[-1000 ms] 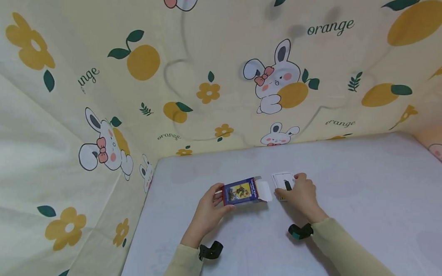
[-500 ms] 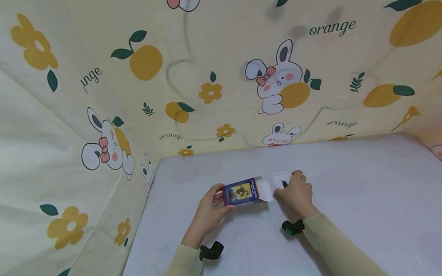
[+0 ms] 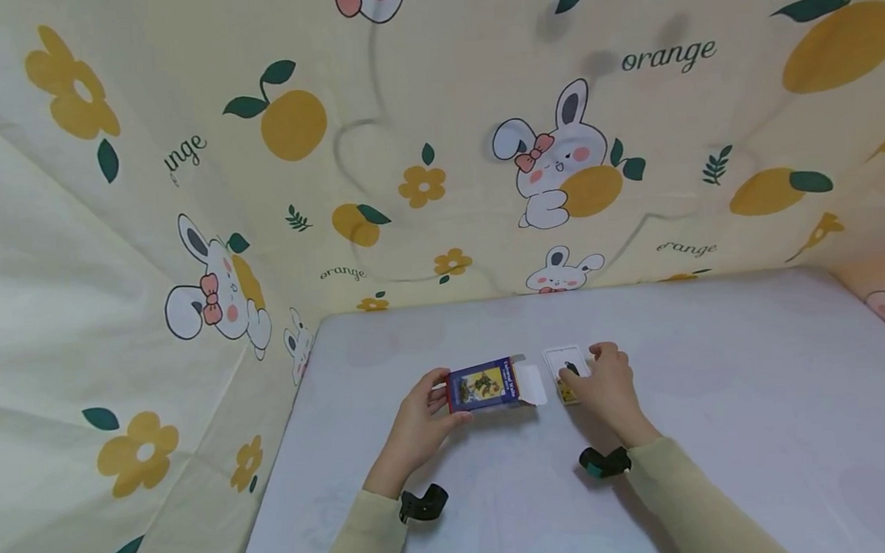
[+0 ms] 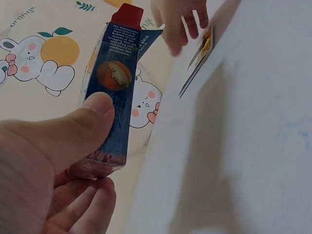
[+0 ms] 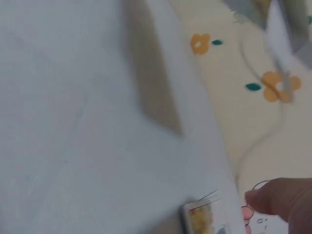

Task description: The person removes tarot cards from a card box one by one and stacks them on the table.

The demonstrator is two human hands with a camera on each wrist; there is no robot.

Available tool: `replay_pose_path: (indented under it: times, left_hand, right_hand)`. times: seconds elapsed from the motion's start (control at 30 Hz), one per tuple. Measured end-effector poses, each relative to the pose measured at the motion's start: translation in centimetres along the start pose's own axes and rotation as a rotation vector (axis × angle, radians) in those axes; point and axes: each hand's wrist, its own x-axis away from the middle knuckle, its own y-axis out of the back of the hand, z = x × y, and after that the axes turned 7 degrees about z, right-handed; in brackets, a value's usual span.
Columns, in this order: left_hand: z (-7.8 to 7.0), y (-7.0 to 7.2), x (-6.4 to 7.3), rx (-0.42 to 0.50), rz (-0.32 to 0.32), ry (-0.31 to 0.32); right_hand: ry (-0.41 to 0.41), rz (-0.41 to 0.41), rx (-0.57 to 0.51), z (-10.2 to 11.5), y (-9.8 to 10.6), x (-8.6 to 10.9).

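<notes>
My left hand (image 3: pixel 416 432) holds a blue card box (image 3: pixel 482 385) by its left end, thumb on the narrow side in the left wrist view. The box hangs above the table, its white end flap (image 3: pixel 531 384) folded out to the right. Just beyond the flap lies a small stack of cards (image 3: pixel 567 362), white-bordered with a dark and yellow picture on top. In the left wrist view the stack's edges (image 4: pixel 201 56) look slightly uneven. My right hand (image 3: pixel 609 389) hovers over the stack's right side, fingers loosely bent and thumb apart from them.
A white-covered table (image 3: pixel 718 379) stretches around the hands. Behind and to the left stands a cream cloth backdrop (image 3: pixel 462 83) printed with rabbits and oranges. Dark wrist cameras (image 3: pixel 424 503) sit on both wrists.
My right hand moves left over the cards, then back right, uncovering more of the top card. The stack stays nearly in place. My left hand and the box hold still.
</notes>
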Motion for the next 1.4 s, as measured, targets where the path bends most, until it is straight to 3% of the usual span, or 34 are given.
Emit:
replay_pose_path:
  times: [0.27,0.67,0.93,1.13,1.4]
  left_hand:
    - [0.1,0.0,0.0,0.006,0.005,0.004]
    - [0.3,-0.4,-0.1,0.032,0.031,-0.017]
    - [0.2,-0.6,-0.2,0.024,0.038,-0.024]
    - [-0.1,-0.8,-0.2,0.021,0.042,-0.014]
    - [-0.2,-1.0,-0.3,0.007,0.041,-0.025]
  right_hand:
    - [0.092,0.132,-0.157,0.6,0.9,1.3]
    - [0.172,0.216,-0.286,1.3,0.6,2.5]
    - [0.228,0.254,-0.302,1.8,0.1,2.9]
    - [0.228,0.268,-0.254,2.0,-0.2,2.9]
    - [0.221,0.323,-0.274,1.9,-1.3,2.7]
